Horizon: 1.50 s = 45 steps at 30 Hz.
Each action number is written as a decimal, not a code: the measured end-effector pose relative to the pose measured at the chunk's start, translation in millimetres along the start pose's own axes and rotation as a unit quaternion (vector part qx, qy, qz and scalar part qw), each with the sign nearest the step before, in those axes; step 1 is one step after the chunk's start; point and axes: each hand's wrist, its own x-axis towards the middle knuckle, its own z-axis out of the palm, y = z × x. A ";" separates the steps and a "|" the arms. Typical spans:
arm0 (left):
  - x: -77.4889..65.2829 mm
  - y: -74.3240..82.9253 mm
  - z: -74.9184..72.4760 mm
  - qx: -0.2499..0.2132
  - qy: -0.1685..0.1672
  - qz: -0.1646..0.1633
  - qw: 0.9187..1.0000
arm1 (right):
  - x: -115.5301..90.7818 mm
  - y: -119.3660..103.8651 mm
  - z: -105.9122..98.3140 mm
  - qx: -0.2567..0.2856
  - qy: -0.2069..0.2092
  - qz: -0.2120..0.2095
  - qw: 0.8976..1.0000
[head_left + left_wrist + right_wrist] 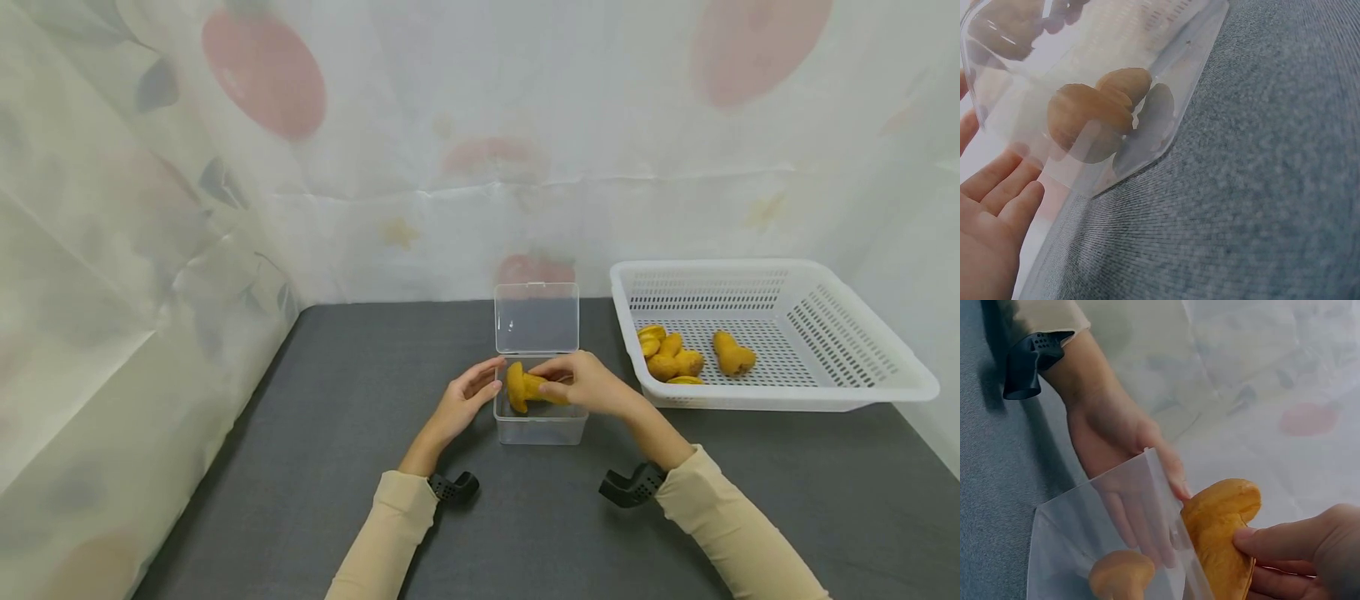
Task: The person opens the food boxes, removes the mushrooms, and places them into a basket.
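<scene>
A yellow mushroom (517, 387) lies across the mouth of a small clear plastic box (538, 432), its cap toward the left. My right hand (592, 383) pinches its stem between thumb and fingers, seen closely on the mushroom (1219, 525) in the right wrist view. Through the box wall another mushroom (1121, 572) shows inside. Fairly straight fingers of my left hand (459, 406) rest against the box's left side. The hinged lid (537, 321) stands upright at the back.
To the right stands a white perforated basket (885, 392) with several yellow mushrooms (663, 367) grouped at its left and a single mushroom (733, 354) near its middle. A dark grey cloth (345, 400) covers the table, and a patterned curtain (420, 242) hangs behind it.
</scene>
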 end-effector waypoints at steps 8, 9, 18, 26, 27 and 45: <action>0.2 0.5 -0.3 0.002 -0.003 -0.009 1.000 | -3.5 -3.7 -5.0 0.031 0.049 0.009 0.998; 0.3 0.6 -0.3 0.003 -0.004 -0.010 1.000 | -4.1 -3.7 -6.1 0.038 0.055 0.012 0.998; -0.2 0.3 0.2 -0.001 -0.004 -0.002 1.000 | -12.3 -2.9 -18.0 0.051 0.106 0.021 0.993; -0.3 0.1 -0.3 0.005 -0.006 -0.003 1.000 | -25.5 -5.0 -39.4 0.061 0.121 0.043 0.990; -0.3 0.1 -0.5 0.006 -0.006 -0.003 1.000 | -27.0 -4.3 -42.2 0.057 0.125 0.042 0.990; -0.7 1.7 0.2 0.006 0.001 0.000 1.000 | -60.6 7.6 -75.5 0.026 0.167 0.067 0.983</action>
